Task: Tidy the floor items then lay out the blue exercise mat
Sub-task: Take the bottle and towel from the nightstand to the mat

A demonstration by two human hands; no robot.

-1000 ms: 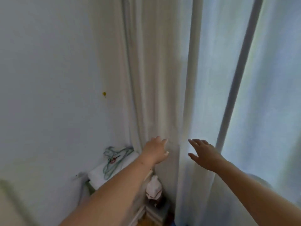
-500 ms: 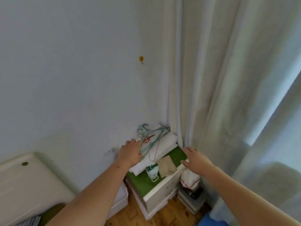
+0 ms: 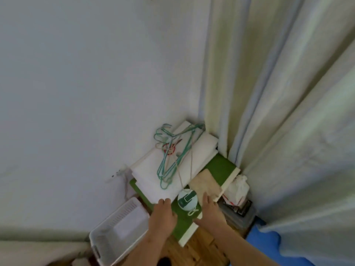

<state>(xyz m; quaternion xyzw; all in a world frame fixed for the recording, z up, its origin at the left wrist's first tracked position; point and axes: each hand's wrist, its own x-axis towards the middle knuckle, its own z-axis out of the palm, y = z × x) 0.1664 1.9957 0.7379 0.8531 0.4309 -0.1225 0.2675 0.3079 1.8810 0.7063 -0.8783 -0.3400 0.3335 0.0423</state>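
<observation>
Green covers the top of the small cabinet in the corner. Both hands reach over its front edge. The left hand has loose, straight fingers at the white stack on top, and the right hand lies flat on the beige cloth. Neither grasps anything, likely sorting. The blue exercise mat lies bunched on the floor right of the cabinet, seemingly waiting. A white basket stands at its left.

Left hand and right hand dropped from curtain to cabinet.
</observation>
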